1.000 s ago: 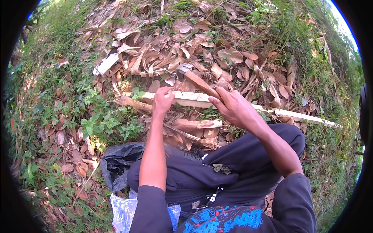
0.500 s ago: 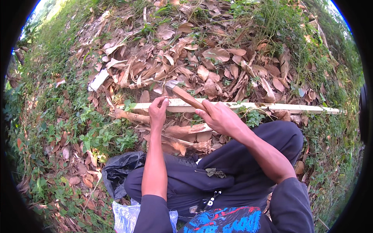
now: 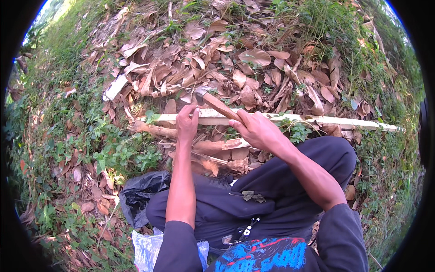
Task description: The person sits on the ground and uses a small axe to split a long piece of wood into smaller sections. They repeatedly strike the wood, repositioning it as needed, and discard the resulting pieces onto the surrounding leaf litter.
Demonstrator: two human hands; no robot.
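A long pale wooden strip (image 3: 326, 120) lies across the ground in front of my crossed legs. My right hand (image 3: 257, 130) is wrapped around the wooden handle of a hammer (image 3: 219, 106). The handle slants over the strip, and the metal head is raised just beyond its far edge. My left hand (image 3: 186, 122) is at the left part of the strip, thumb and forefinger pinched together close to the hammer head. Whatever is between those fingertips is too small to make out.
A brown branch (image 3: 156, 130) and a split piece of wood (image 3: 222, 145) lie between the strip and my legs. Dry leaves (image 3: 256, 56) cover the ground beyond. A black plastic bag (image 3: 140, 192) and a clear plastic bag (image 3: 147, 249) rest at my left. A white piece (image 3: 116, 87) lies far left.
The whole view has shifted slightly, so the ground appears higher in the picture. Both hands and the hammer keep nearly the same place over the strip.
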